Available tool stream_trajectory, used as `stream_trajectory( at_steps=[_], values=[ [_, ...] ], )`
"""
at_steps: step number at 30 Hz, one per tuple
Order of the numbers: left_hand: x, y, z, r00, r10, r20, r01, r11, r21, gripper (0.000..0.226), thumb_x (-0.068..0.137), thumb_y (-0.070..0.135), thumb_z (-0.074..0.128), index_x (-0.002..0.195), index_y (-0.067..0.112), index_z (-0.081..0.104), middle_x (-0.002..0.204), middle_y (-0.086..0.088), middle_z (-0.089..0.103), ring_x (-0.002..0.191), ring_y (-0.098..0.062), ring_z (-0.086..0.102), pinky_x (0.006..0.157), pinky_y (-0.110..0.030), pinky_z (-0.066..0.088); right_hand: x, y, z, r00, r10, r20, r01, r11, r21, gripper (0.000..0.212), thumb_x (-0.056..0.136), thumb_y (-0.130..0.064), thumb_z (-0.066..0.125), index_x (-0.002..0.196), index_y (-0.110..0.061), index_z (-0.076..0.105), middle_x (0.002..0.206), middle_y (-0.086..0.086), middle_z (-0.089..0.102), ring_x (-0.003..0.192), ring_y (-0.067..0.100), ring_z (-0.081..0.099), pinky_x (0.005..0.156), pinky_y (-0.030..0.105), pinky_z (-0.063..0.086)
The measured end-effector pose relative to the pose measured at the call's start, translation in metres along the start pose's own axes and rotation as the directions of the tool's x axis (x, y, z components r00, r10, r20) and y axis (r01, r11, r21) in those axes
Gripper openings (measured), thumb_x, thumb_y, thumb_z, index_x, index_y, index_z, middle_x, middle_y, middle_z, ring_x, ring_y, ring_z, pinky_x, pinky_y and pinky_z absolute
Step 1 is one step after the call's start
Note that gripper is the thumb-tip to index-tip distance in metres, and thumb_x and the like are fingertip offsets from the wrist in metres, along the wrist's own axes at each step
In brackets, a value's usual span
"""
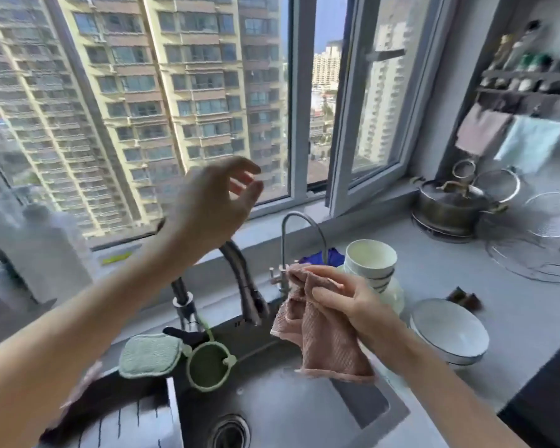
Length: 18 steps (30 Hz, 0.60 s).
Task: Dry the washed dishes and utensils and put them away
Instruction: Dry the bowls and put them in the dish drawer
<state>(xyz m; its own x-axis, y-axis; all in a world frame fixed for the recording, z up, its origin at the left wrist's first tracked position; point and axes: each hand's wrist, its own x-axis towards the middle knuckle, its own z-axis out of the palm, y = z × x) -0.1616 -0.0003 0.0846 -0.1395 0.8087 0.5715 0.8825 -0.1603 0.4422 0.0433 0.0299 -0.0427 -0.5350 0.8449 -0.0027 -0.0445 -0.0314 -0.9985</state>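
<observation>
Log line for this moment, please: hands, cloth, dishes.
left hand: raised, empty, fingers loose | right hand: grips pink cloth | stacked bowls, wide bowl: on counter, untouched | phase: no dish in hand

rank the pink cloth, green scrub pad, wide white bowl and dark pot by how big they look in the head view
1. pink cloth, largest, though it is near the camera
2-3. wide white bowl and dark pot look alike; the pot sits farther back, so unranked
4. green scrub pad, smallest
</observation>
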Motion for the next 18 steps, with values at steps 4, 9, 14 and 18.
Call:
stream_trajectory(
  at_steps=[4,9,14,18],
  values=[
    [0.009,0.040,0.114,0.969,0.055,0.239,-0.053,0.998,-0.015,0.020,0.094,0.023,0.053,0.102,0.018,0.070,0.102,0.002,0.070,0.087,-0.015,0.064,0.079,-0.027,0.051,-0.028,0.011,-0.085,0.979,0.116,-0.167,-0.092,0.985,0.144,0.044,0.073,0.003,0.061,0.108,-0.022,0.071,0.112,0.011,0.070,0.098,0.030,0.065,0.091,0.042,0.050],
    [0.020,0.050,0.251,0.882,-0.119,0.456,0.076,0.991,0.112,0.027,0.093,0.028,0.049,0.096,0.006,0.064,0.100,-0.011,0.067,0.098,-0.030,0.060,0.070,-0.030,0.037,-0.051,0.023,-0.170,0.899,0.068,-0.432,-0.054,0.998,0.045,0.046,0.084,0.014,0.056,0.114,-0.020,0.065,0.116,0.003,0.068,0.101,0.018,0.066,0.081,0.031,0.056],
    [0.035,0.035,0.334,0.699,-0.547,0.461,0.567,0.817,0.108,0.045,0.091,0.041,0.052,0.110,0.000,0.048,0.099,-0.013,0.063,0.085,-0.034,0.066,0.067,-0.030,0.050,-0.048,0.036,-0.231,0.858,0.076,-0.508,-0.061,0.997,0.046,0.052,0.083,0.014,0.058,0.117,-0.026,0.059,0.108,0.006,0.068,0.090,0.013,0.069,0.067,0.020,0.054],
    [0.042,0.023,0.363,0.437,-0.710,0.552,0.841,0.541,0.029,0.028,0.082,0.013,0.055,0.103,-0.005,0.060,0.069,-0.008,0.050,0.052,-0.019,0.052,0.038,-0.022,0.044,-0.034,0.045,-0.255,0.864,0.107,-0.493,-0.073,0.994,0.087,0.052,0.083,0.017,0.057,0.116,-0.024,0.059,0.105,0.009,0.069,0.087,0.014,0.070,0.065,0.020,0.054]
  ],
)
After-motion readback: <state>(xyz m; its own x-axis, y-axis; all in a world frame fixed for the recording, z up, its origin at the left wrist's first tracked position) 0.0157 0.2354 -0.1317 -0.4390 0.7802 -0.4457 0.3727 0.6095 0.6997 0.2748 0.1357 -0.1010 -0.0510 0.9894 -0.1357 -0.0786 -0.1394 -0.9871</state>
